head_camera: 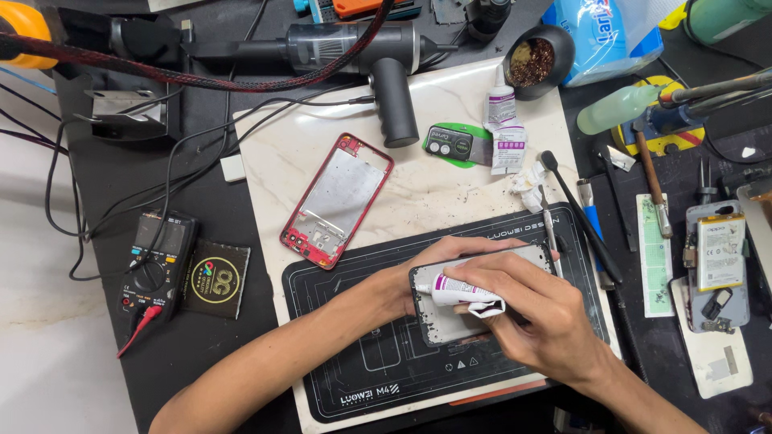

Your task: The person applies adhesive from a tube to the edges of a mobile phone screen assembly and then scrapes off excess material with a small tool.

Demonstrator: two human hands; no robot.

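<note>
My right hand [537, 309] fingers pinch a glue tube [464, 292], nozzle pointing left across the phone screen [474, 293]; my left hand [438, 265] fingers grip its top edge.

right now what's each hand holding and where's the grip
The right hand pinches a small white glue tube near its crumpled rear end. The left hand grips the phone screen panel by its far edge.
</note>
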